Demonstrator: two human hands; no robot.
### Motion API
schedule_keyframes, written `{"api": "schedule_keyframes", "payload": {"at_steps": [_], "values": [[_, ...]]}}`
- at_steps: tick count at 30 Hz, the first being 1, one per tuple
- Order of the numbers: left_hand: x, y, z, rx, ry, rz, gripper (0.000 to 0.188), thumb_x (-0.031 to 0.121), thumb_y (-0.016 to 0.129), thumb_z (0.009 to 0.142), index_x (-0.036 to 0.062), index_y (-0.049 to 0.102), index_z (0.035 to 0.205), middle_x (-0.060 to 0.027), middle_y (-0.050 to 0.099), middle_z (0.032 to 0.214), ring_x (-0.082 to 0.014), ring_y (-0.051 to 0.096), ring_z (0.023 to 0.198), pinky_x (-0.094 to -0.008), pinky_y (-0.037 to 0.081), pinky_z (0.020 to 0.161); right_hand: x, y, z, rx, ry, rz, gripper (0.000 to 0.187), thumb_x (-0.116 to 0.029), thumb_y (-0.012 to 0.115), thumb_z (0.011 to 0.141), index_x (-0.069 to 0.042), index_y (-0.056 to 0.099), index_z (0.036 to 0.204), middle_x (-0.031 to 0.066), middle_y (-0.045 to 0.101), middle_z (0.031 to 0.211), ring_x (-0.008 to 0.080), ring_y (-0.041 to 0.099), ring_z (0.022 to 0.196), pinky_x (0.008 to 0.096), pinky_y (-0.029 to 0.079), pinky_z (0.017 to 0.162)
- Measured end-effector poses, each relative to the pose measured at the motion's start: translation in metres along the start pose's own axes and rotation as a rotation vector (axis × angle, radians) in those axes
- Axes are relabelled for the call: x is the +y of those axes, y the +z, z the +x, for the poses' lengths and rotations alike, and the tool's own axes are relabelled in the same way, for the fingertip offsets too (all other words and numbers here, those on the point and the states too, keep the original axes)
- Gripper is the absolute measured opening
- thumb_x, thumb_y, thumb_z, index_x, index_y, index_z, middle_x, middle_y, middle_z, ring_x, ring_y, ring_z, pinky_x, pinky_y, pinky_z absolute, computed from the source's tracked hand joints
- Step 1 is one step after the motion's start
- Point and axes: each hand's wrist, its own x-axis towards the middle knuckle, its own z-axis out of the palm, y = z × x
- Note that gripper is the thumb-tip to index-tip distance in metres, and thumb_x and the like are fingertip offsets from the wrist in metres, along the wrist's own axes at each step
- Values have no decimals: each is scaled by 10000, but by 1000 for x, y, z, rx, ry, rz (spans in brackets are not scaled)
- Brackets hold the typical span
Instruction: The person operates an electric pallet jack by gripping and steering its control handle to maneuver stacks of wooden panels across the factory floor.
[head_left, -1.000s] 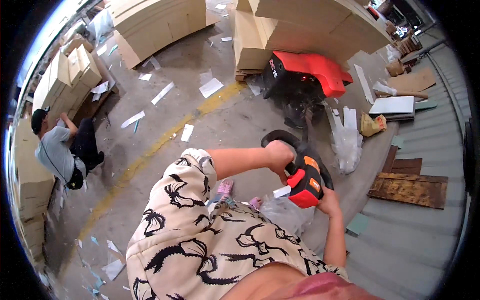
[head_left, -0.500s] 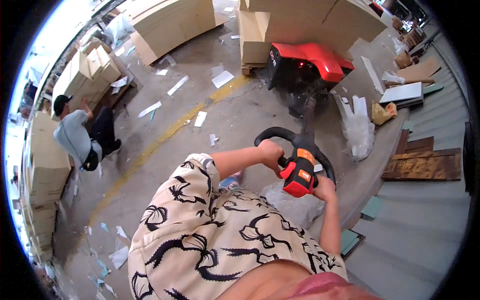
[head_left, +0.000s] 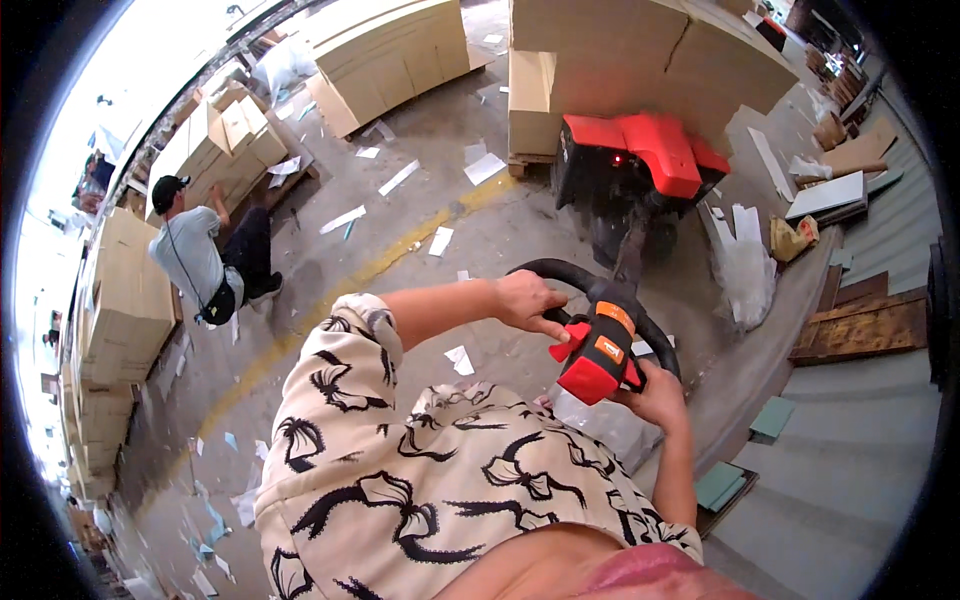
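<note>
Left hand (head_left: 528, 303) has loosened: wrapped round the left grip a second ago, now its fingers are part-extended over it, index reaching toward the red thumb control. View has also swung, with the crouching co-worker (head_left: 190, 250) now further right in frame. For the steering, the right hand likely carries more of the hold.

Tiller handle (head_left: 610, 322) sits between both hands, just right of the left fingers. Left fingers: slightly apart, seemingly touching the grip; can't tell if they're clamped, contact side hidden. Right hand (head_left: 661, 398): fingers curled closed on the handle's right grip. Red-and-black pallet truck (head_left: 668, 165) stands ahead of the fingers, tan cartons (head_left: 640, 70) beyond it. Clear plastic sheeting (head_left: 604, 420) lies below the right fingers.
</note>
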Motion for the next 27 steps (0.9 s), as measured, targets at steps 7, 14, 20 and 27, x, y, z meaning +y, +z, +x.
{"api": "schedule_keyframes", "payload": {"at_steps": [7,14,20,27], "values": [[-14,-55,-29,10,126,-85,606,596,464,851,2,515,746,-225,545,698,-424,541,720,-474,432,635,-32,19,-12,338,-265,127,533,-548,549,829,-18,596,856,178,599,752,363,601,703,420,463,623],[7,-101,3,-109,128,8,768,704,354,828,5,625,663,-241,587,704,-412,582,708,-453,465,594,-22,-2,-13,807,-303,-117,450,-453,446,913,-43,603,813,168,589,703,369,596,675,412,451,569],[93,-102,68,-94,-80,-169,884,777,252,796,-13,644,735,-225,614,731,-377,621,757,-431,488,666,86,-82,-21,935,-345,-200,227,-265,582,816,-41,592,785,125,590,708,327,592,645,390,457,567],[168,-84,173,-267,-126,-650,913,818,211,763,-1,603,667,-141,611,684,-255,629,619,-359,487,548,205,-185,-16,986,-271,-115,131,-135,544,801,-11,587,805,76,542,653,184,521,592,306,431,557]]}}
